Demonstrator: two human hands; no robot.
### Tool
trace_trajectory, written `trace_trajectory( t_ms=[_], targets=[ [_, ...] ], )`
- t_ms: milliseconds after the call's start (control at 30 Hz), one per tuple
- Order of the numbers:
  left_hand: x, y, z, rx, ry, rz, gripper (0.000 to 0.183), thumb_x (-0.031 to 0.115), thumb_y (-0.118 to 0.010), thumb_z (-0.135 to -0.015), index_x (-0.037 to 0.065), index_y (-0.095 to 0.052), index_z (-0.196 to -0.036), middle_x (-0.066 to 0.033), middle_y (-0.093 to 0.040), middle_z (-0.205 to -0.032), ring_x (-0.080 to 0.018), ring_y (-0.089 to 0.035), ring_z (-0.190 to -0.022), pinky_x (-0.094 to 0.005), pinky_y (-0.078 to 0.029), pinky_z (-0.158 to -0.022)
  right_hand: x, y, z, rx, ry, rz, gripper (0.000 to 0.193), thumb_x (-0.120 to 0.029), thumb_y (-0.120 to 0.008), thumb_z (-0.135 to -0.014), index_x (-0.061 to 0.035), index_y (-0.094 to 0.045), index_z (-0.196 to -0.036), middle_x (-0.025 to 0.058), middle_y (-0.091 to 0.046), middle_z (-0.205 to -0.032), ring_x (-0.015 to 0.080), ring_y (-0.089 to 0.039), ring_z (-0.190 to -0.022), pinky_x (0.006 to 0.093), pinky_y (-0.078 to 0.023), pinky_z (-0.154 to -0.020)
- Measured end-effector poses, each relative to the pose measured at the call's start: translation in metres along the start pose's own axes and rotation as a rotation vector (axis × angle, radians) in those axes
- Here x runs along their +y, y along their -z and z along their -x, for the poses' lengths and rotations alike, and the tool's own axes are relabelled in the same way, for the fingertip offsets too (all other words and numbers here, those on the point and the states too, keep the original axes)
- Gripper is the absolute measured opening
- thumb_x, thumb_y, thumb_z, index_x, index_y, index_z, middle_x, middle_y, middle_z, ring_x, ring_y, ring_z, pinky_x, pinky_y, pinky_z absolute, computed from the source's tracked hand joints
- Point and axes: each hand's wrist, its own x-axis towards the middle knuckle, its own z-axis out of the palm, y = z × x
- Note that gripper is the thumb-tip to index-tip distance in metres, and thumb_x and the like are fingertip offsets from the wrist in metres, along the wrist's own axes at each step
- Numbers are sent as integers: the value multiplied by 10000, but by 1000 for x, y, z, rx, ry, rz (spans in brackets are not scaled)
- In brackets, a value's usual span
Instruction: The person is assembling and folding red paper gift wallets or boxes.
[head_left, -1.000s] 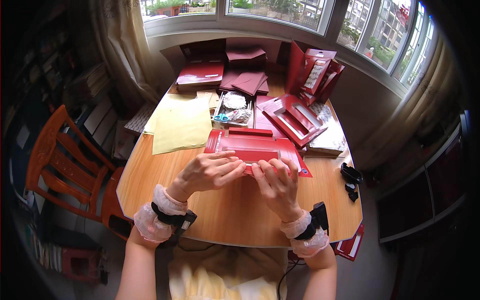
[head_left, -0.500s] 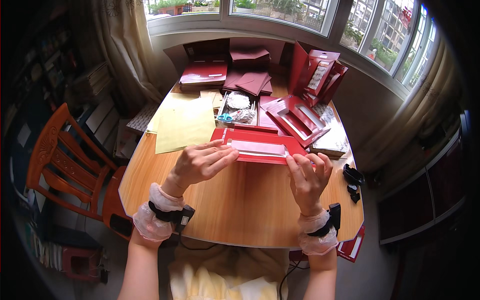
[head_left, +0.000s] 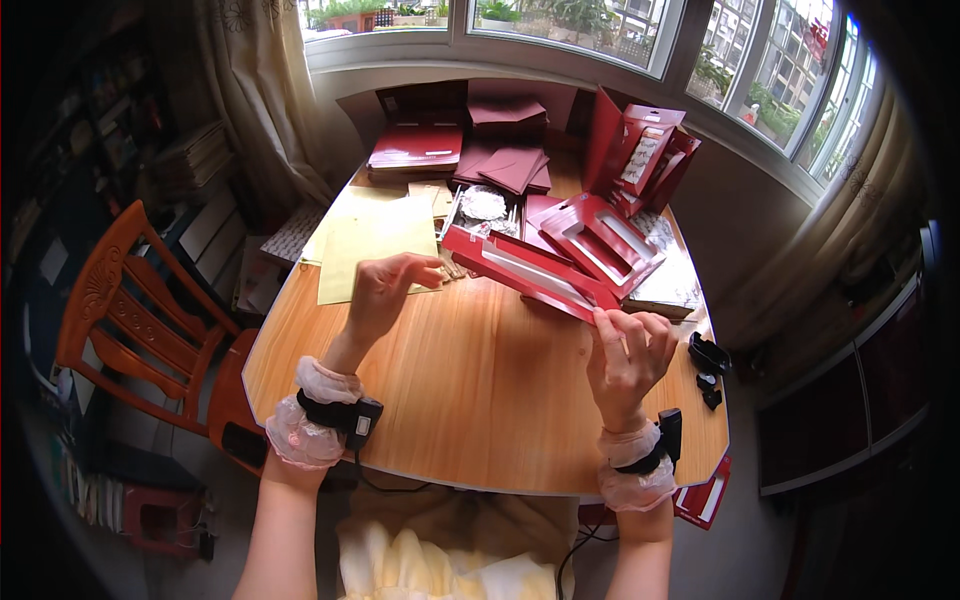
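A red cardboard box [head_left: 530, 272] with a long window cut-out is held up over the table, tilted down toward its right end. My right hand [head_left: 628, 362] pinches that right end between thumb and fingers. Apart from the box's left end, my left hand [head_left: 385, 285] hangs in the air with loosely bent fingers and nothing visible in them. It is close to the yellow paper sheets [head_left: 372, 255] on the table. Behind the box sits a tray with crumpled white material [head_left: 484, 203], partly hidden.
Stacks of dark red card pieces [head_left: 415, 148] line the table's back. Red window boxes [head_left: 605, 240] lie and stand at the back right. Small black objects [head_left: 708, 353] are at the right edge. A wooden chair [head_left: 140, 310] stands on the left.
My left hand has let go of the box and drawn back to the left. The box has tilted, its left end rising, while my right hand keeps hold.
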Motion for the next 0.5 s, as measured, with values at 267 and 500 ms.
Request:
trace_trajectory(
  t_ms=[267,500],
  targets=[
    [9,-18,8,-116,201,514,509,428,-610,-1062,7,-506,-1329,-165,-762,-823,-277,-775,-737,-392,-652,-693,-26,-8,4,-55,121,-52,224,-132,-793,-834,-91,-781,-1054,-2,-662,-945,180,-609,-923,397,-499,-899],
    [11,-19,4,-22,309,547,462,246,-692,-1032,29,-415,-1332,-199,-760,-996,-276,-781,-808,-401,-655,-755,-41,-12,8,-106,212,-104,222,-74,-750,-834,-61,-768,-1054,11,-661,-925,187,-619,-913,405,-504,-903]
  ],
)
